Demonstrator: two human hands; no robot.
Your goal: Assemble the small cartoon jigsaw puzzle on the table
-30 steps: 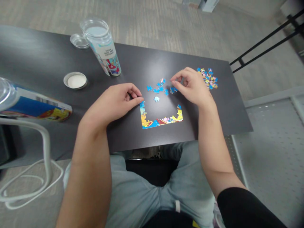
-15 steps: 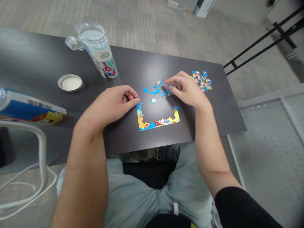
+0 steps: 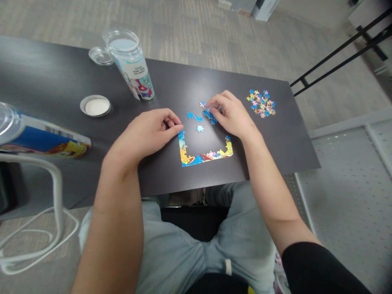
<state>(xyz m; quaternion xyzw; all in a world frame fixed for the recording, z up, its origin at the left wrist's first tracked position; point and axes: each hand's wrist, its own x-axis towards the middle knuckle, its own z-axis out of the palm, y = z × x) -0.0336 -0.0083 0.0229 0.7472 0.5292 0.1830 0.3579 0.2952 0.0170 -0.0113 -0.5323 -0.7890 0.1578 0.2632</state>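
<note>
A partly joined jigsaw puzzle border [image 3: 205,158] lies on the dark table, forming a left side, a bottom edge and a short right side. At the top end of its left side, my left hand [image 3: 157,128] has thumb and fingers pressed together on the blue end piece. Above the border, my right hand [image 3: 229,112] bends over a cluster of blue jigsaw pieces [image 3: 210,117]. Its thumb and forefinger close on a piece there, mostly hidden by the fingers. Left of the cluster lie loose blue pieces [image 3: 198,119] and a pale blue piece [image 3: 199,129].
A pile of mixed jigsaw pieces [image 3: 262,104] lies at the right of the table [image 3: 275,151]. To the left stand a clear-topped canister [image 3: 134,69], a clear lid [image 3: 101,56], a white-centred lid [image 3: 95,106] and a blue canister [image 3: 45,132]. White cable [image 3: 56,183] hangs lower left.
My right hand has moved left over the loose blue pieces, several of which are now bunched together under its fingers. My left hand stays at the border's upper left end.
</note>
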